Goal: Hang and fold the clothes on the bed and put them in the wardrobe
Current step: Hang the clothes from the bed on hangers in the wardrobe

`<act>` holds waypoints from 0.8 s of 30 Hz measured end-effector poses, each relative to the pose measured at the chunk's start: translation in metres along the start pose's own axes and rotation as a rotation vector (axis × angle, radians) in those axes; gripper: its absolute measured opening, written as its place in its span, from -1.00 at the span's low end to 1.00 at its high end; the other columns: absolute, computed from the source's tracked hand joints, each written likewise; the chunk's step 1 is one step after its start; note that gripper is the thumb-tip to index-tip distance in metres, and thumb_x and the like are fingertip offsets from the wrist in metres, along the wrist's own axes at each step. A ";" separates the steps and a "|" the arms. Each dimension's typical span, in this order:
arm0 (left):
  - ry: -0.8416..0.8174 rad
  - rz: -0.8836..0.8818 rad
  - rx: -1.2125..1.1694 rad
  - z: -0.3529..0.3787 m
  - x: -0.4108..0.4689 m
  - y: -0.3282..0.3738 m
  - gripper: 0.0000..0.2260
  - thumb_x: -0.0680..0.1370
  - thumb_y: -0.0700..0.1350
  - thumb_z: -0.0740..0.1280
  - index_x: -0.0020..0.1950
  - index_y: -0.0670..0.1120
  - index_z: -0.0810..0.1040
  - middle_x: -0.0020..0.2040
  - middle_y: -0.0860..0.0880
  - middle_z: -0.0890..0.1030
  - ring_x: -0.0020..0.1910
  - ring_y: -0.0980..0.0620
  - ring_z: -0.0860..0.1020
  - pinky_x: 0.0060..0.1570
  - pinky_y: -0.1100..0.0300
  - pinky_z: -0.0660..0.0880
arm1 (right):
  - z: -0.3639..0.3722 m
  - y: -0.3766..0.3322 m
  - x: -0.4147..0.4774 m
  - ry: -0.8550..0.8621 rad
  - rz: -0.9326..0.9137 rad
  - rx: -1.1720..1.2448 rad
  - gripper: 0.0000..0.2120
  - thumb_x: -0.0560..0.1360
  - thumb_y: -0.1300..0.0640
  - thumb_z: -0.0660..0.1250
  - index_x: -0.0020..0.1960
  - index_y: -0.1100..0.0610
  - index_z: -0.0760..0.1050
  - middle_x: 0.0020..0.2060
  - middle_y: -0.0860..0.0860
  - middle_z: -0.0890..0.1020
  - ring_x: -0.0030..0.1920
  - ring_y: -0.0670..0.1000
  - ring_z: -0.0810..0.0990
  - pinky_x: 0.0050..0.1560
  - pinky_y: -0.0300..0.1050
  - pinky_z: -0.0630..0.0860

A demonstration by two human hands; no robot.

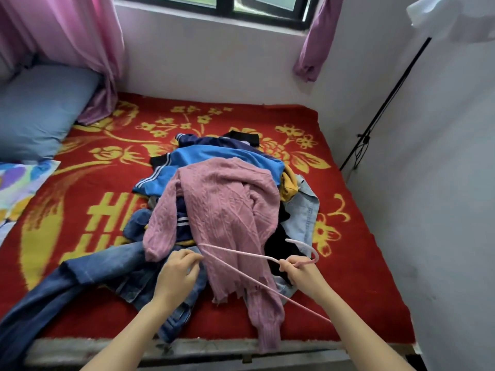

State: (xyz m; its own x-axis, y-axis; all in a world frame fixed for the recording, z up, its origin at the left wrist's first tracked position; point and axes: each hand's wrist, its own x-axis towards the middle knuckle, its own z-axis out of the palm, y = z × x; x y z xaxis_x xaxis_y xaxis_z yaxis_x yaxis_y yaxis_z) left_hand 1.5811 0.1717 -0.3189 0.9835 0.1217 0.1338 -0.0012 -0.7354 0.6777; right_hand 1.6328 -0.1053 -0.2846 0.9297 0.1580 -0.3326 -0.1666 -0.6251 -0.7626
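Clothes (230,199) in a heap on red-and-yellow bed (348,236) below curtained window (227,4).

One view is given, taken from head height at the near edge of the red, yellow-flowered blanket-covered bed (88,199), tilted forward and down, with the black-framed window (227,6) faced.

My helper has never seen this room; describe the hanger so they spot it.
Clothes are piled on the red bedspread, a pink sweater on top. Over its near end the right hand grips the hanger: thin pink rod, not cloth.
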 end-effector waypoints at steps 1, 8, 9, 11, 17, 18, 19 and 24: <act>-0.005 -0.030 0.003 0.001 0.008 -0.004 -0.85 0.47 -0.36 0.36 0.00 -0.23 0.65 -0.06 -0.10 0.60 -0.01 -0.11 0.53 -0.02 0.17 0.40 | -0.005 0.003 0.010 0.034 0.027 0.020 -0.73 0.56 0.21 0.26 -0.31 0.24 0.47 -0.57 -0.04 0.38 -0.60 -0.17 0.34 -0.46 -0.26 0.22; -0.027 -0.119 -0.040 -0.003 0.076 -0.041 -0.84 0.54 -0.28 0.29 0.07 -0.20 0.61 -0.02 -0.07 0.57 0.05 -0.08 0.50 0.03 0.16 0.39 | -0.026 -0.007 0.075 0.215 0.112 0.050 -0.74 0.53 0.25 0.28 -0.32 0.17 0.35 -0.50 0.05 0.39 -0.52 -0.08 0.33 -0.41 -0.17 0.24; -0.025 -0.132 -0.050 -0.004 0.089 -0.045 -0.84 0.54 -0.28 0.29 0.08 -0.20 0.61 -0.01 -0.07 0.57 0.06 -0.09 0.51 0.05 0.14 0.40 | -0.030 -0.011 0.084 0.251 0.094 0.026 -0.75 0.53 0.26 0.26 -0.31 0.19 0.34 -0.48 0.08 0.39 -0.51 -0.07 0.32 -0.39 -0.14 0.23; -0.027 -0.142 -0.057 -0.003 0.112 -0.052 -0.83 0.54 -0.27 0.29 0.09 -0.20 0.61 0.03 -0.10 0.58 0.08 -0.09 0.51 0.08 0.12 0.39 | -0.038 -0.016 0.100 0.335 0.082 0.010 -0.78 0.54 0.27 0.23 -0.28 0.21 0.34 -0.42 0.09 0.39 -0.45 -0.04 0.33 -0.35 -0.10 0.22; -0.048 -0.138 -0.067 0.005 0.140 -0.055 -0.85 0.54 -0.25 0.30 0.06 -0.16 0.62 -0.06 -0.03 0.57 -0.01 -0.05 0.53 -0.02 0.16 0.41 | -0.045 -0.012 0.138 0.547 0.162 0.059 -0.85 0.56 0.25 0.15 -0.18 0.28 0.36 -0.31 0.13 0.46 -0.29 0.12 0.42 -0.25 -0.09 0.33; -0.055 -0.143 -0.067 0.007 0.143 -0.055 -0.85 0.54 -0.25 0.30 0.06 -0.16 0.62 -0.07 -0.01 0.56 -0.02 -0.05 0.54 -0.03 0.15 0.41 | -0.046 -0.011 0.145 0.556 0.186 0.062 -0.88 0.55 0.27 0.14 -0.16 0.24 0.33 -0.30 0.15 0.46 -0.26 0.15 0.45 -0.22 -0.04 0.36; -0.058 -0.150 -0.067 0.008 0.146 -0.054 -0.85 0.54 -0.25 0.30 0.06 -0.15 0.62 -0.07 -0.01 0.56 -0.02 -0.06 0.54 -0.03 0.15 0.42 | -0.047 -0.010 0.153 0.558 0.212 0.073 -0.93 0.54 0.29 0.12 -0.12 0.22 0.30 -0.27 0.18 0.47 -0.24 0.18 0.47 -0.19 0.02 0.39; -0.047 -0.226 -0.053 0.015 0.168 -0.049 -0.83 0.56 -0.22 0.27 0.11 -0.16 0.60 -0.01 -0.05 0.58 0.02 -0.01 0.52 0.02 0.14 0.43 | -0.061 -0.002 0.199 0.556 0.316 0.150 -0.85 0.52 0.29 0.18 0.01 0.18 0.21 -0.11 0.26 0.45 -0.10 0.21 0.50 -0.02 0.23 0.47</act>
State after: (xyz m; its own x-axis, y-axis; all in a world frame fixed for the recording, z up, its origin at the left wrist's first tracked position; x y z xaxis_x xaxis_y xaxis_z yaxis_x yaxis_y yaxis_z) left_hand 1.7495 0.2181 -0.3404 0.9672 0.2471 -0.0584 0.2115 -0.6570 0.7236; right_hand 1.8377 -0.1191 -0.3156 0.8528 -0.4596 -0.2481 -0.4665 -0.4564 -0.7577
